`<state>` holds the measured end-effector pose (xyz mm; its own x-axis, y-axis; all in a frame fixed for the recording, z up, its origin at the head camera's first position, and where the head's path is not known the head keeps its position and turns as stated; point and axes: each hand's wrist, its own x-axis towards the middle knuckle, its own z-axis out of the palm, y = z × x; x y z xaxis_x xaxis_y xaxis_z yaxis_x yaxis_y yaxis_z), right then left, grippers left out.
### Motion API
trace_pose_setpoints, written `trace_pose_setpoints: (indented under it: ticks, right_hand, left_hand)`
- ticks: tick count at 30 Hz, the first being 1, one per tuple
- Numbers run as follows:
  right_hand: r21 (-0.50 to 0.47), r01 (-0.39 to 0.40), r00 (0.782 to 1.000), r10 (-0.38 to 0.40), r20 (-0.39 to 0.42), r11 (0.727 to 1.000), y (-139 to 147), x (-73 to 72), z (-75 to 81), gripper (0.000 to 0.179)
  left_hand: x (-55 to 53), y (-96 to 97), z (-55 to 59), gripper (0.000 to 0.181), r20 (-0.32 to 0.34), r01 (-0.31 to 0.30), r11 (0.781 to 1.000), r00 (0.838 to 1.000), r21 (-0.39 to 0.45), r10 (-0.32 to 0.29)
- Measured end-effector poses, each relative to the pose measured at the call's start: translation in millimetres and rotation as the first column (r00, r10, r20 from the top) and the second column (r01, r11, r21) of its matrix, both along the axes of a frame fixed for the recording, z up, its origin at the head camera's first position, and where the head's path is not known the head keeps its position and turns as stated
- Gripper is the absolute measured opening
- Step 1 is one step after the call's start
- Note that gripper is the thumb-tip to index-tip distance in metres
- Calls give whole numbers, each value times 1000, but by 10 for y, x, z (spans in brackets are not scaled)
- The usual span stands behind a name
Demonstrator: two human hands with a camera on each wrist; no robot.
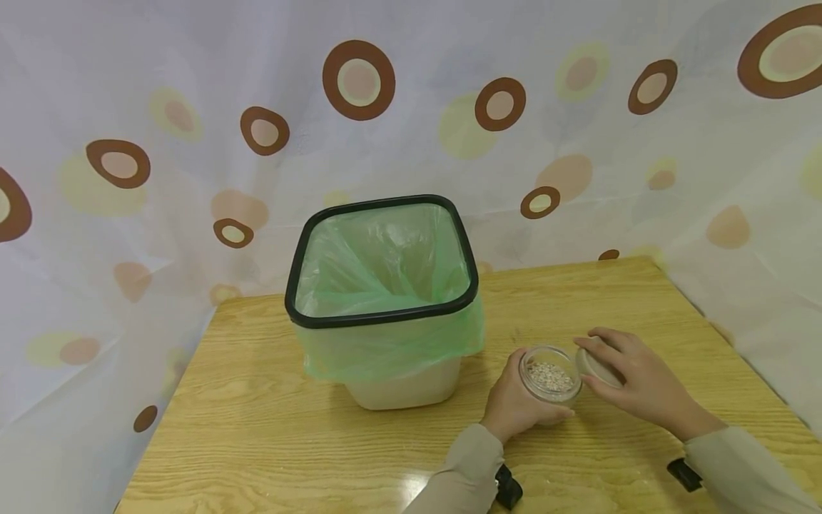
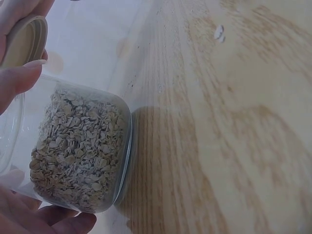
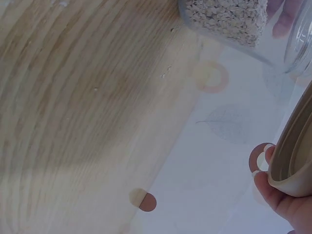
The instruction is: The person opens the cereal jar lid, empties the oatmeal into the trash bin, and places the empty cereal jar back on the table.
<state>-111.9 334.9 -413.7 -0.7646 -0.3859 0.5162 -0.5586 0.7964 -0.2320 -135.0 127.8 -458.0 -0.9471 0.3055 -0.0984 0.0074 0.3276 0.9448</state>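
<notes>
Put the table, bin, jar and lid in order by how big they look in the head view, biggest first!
1. Table
2. Bin
3. Jar
4. Lid, as seen: it's tilted and partly covered, so its full size is unsure.

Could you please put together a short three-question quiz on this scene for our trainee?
1. Which hand holds the jar, and which the lid?
2. True or false: the lid is on the jar.
3. Fill in: the bin has a ____ liner.

Key:
1. The left hand holds the jar; the right hand holds the lid.
2. False; the lid is off, beside the jar.
3. Green.
</notes>
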Motion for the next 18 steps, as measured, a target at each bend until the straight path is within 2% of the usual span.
trace_pose_setpoints:
  ticks: [8, 18]
  right_hand:
    - [-1, 63, 997, -63, 42, 998, 43, 51, -54, 48]
    - [4, 104, 993, -104, 64, 995, 66, 100, -150, 50]
  left_hand:
    - [9, -6, 13, 101, 0, -7, 1000, 1000, -3, 7]
    - [12, -25, 6, 99, -14, -6, 1000, 1000, 4, 6]
